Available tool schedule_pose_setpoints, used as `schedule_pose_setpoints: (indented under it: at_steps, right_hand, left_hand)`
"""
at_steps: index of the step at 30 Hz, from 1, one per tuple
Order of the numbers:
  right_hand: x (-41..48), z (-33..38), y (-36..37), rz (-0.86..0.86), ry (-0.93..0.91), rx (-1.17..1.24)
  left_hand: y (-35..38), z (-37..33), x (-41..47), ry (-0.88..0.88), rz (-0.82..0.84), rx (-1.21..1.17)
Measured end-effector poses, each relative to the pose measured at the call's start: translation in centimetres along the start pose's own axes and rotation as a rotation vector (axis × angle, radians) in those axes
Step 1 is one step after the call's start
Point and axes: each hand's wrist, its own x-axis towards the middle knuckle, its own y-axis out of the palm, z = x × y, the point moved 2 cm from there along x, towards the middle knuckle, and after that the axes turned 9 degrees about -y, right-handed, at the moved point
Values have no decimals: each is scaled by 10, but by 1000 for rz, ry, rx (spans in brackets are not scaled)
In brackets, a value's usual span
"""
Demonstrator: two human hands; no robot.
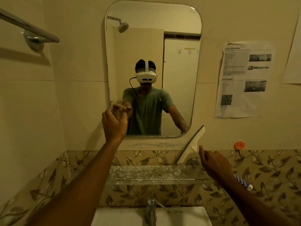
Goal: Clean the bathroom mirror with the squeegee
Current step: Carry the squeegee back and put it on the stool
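The rounded bathroom mirror (177, 46) hangs on the wall ahead and reflects a person in a green shirt with a headset. My right hand (215, 162) grips the handle of the squeegee (193, 144). Its white blade with a dark rubber edge points up and left, and the tip is just beside the mirror's lower right corner. The blue-and-white striped handle end sticks out below my wrist. My left hand (114, 123) is raised at the mirror's lower left edge with loosely curled fingers against the glass, holding nothing that I can see.
A spotted glass shelf (146, 175) runs under the mirror, above a tap (151, 207) and white sink (122, 216). A towel rail (32, 28) juts out at upper left. A printed paper (244, 79) and an orange hook (239, 145) are on the wall at right.
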Motion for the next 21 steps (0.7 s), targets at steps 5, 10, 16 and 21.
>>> schedule_pose_setpoints:
  at_steps: [5, 10, 16, 21]
  right_hand:
    - [-21, 14, -19, -202, 116, 352]
    - [-44, 14, -30, -293, 231, 685]
    - [-111, -3, -42, -208, 377, 895]
    - [-198, -16, -37, -156, 483, 900]
  left_hand:
    - [27, -15, -54, 93, 148, 118]
    - [40, -34, -107, 237, 239, 208]
    - [40, -38, -185, 254, 319, 237]
    - [30, -17, -271, 200, 371, 220]
